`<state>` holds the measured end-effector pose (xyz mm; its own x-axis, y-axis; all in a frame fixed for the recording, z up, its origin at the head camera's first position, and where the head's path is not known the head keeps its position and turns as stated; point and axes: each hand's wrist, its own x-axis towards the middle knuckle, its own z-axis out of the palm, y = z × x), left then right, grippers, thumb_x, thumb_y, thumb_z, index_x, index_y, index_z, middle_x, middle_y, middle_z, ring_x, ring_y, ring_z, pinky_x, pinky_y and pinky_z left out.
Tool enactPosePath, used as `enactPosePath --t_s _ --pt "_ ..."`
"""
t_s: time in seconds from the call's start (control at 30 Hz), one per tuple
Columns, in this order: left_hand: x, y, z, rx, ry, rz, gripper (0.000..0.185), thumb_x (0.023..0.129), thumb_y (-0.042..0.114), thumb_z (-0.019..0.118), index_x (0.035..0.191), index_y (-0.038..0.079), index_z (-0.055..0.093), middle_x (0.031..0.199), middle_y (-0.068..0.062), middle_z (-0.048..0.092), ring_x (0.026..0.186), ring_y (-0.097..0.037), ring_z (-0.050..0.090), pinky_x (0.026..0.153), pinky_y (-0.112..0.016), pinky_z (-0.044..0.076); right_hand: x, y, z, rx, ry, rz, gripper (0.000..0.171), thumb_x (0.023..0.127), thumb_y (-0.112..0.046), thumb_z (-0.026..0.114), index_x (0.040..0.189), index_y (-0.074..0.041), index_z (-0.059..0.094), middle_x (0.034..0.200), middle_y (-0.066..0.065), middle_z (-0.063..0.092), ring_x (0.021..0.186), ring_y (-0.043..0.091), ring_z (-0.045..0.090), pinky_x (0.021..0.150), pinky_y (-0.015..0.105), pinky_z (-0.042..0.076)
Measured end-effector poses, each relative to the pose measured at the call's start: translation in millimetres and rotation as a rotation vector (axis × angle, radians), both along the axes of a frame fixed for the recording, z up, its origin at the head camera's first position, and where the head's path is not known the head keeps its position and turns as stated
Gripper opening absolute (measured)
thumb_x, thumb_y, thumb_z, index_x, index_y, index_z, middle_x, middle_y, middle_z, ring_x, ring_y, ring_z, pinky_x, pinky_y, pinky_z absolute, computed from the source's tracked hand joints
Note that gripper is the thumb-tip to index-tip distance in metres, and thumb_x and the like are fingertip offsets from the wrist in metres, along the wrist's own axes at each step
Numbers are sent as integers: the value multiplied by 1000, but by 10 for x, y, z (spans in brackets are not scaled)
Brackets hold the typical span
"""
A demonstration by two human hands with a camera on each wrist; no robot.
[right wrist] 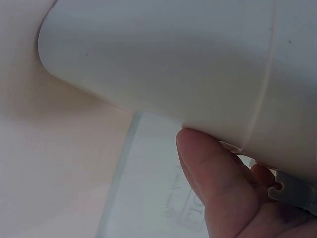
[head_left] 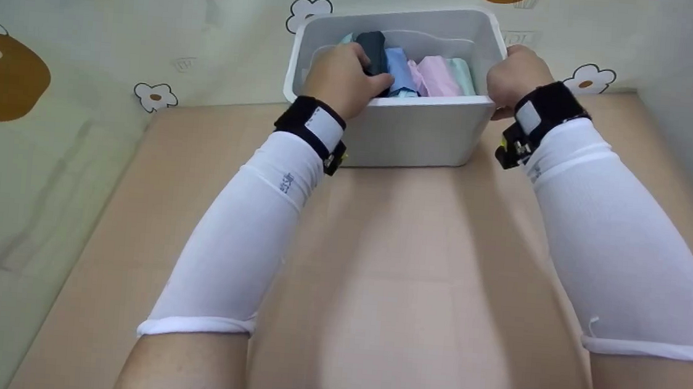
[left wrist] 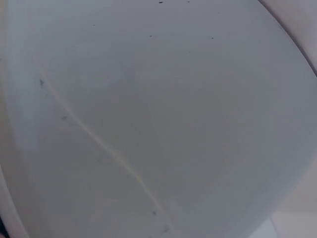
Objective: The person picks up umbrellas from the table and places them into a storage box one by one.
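Small dark lettering on the left white sleeve is too tiny to read. The white rectangular plastic bin stands at the far end of the beige desk against the flower-patterned wall, packed with upright rolled cloths in dark grey, blue, pink and mint. The left hand curls its fingers round the dark grey rolled cloth inside, though its fingertips are hidden; the right hand grips the bin's right rim, and the left wrist view shows only blurred white wall.

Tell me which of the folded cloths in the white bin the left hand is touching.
The dark grey cloth, leftmost but one in the row; the left hand rests against it, while the blue, pink and mint ones lie untouched.
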<state>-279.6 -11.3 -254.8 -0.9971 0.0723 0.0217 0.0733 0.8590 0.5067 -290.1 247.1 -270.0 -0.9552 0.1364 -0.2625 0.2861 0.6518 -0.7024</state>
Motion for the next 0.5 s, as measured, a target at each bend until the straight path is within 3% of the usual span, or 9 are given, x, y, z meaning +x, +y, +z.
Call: enactPosePath --t_s 0.13,0.5 --pt "12 -1 -9 3 17 6 51 97 53 69 132 15 66 127 -3 71 109 -17 63 91 -32 53 -17 -4 -9 6 10 1 62 101 -9 41 161 -4 31 151 22 49 124 38 63 73 36 66" --pt "10 16 32 -40 -49 -5 57 96 54 70 138 16 63 133 -3 69 113 -18 63 97 -33 53 -2 -11 19 -6 -13 -12 61 103 -11 39 163 -6 28 156 20 47 132 39 60 80 40 66"
